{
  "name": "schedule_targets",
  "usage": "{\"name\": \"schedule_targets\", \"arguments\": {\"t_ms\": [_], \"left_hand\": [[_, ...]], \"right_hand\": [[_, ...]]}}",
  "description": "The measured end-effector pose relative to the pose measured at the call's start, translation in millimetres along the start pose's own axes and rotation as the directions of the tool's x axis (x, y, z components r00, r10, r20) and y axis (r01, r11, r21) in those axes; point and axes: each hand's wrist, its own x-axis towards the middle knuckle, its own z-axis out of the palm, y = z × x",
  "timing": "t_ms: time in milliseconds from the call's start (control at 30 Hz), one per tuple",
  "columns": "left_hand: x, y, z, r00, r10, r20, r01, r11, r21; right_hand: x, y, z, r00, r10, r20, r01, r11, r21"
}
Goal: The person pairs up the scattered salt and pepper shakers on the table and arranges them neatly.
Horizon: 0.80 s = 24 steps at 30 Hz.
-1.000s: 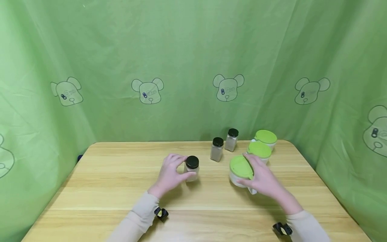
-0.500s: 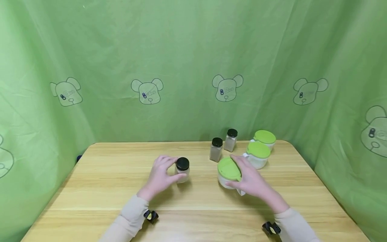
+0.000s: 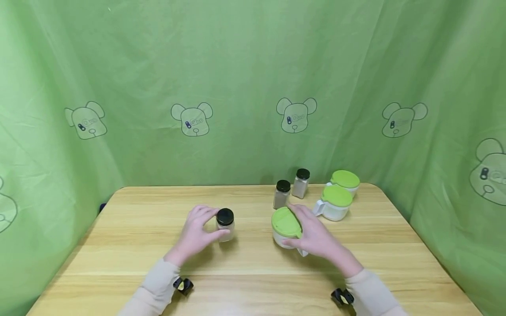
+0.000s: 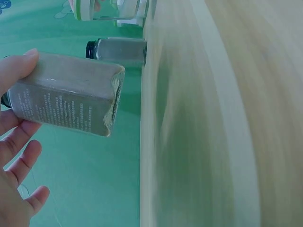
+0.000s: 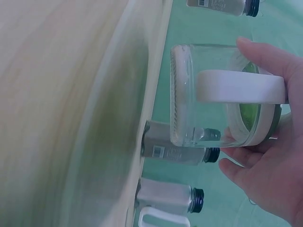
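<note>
My left hand (image 3: 195,235) grips a square, grey-looking spice jar (image 3: 225,219) with a black lid, thumb and fingers round its upper part. In the left wrist view this jar (image 4: 66,94) hangs off the tabletop, printed text on its side. My right hand (image 3: 316,232) holds a seasoning jar (image 3: 285,221) by its top, thumb on the near side. It has a green lid; the right wrist view shows its clear glass body (image 5: 208,59) and white handle (image 5: 241,87), raised above the wood. The two held jars are apart, side by side.
Two more black-lidded spice jars, a nearer one (image 3: 281,195) and a farther one (image 3: 301,184), stand near the back edge. Right of them are two green-lidded seasoning jars, one in front (image 3: 336,204) and one behind (image 3: 345,181). A green curtain (image 3: 237,153) hangs behind the wooden table (image 3: 138,245).
Both hands have moved left, each carrying its jar. The green-lidded jar has come away from the other two, whose front one now shows its white handle.
</note>
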Motion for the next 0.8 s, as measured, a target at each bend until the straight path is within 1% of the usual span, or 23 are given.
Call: {"name": "schedule_targets", "arguments": {"t_ms": [167,333,600,800], "left_hand": [[-3.5,-2.0,-7.9,1.0,-0.009,0.003,0.009,1.0,-0.012],[-7.1,-4.2,-14.9,1.0,-0.012,0.008,0.013,1.0,-0.006],[-10.5,-11.5,-25.6,1.0,0.014,-0.007,-0.014,1.0,0.002],[-15.6,-18.0,-31.5,1.0,0.024,-0.016,-0.024,1.0,0.0]], "right_hand": [[2.9,-6.3,5.1,1.0,0.006,0.016,-0.006,1.0,-0.001],[4.9,-13.4,7.6,1.0,0.011,0.027,-0.011,1.0,0.006],[10.3,-25.5,13.7,0.999,0.007,0.048,-0.008,1.0,0.019],[13.3,-34.2,18.1,0.998,0.007,0.058,-0.009,0.999,0.036]]}}
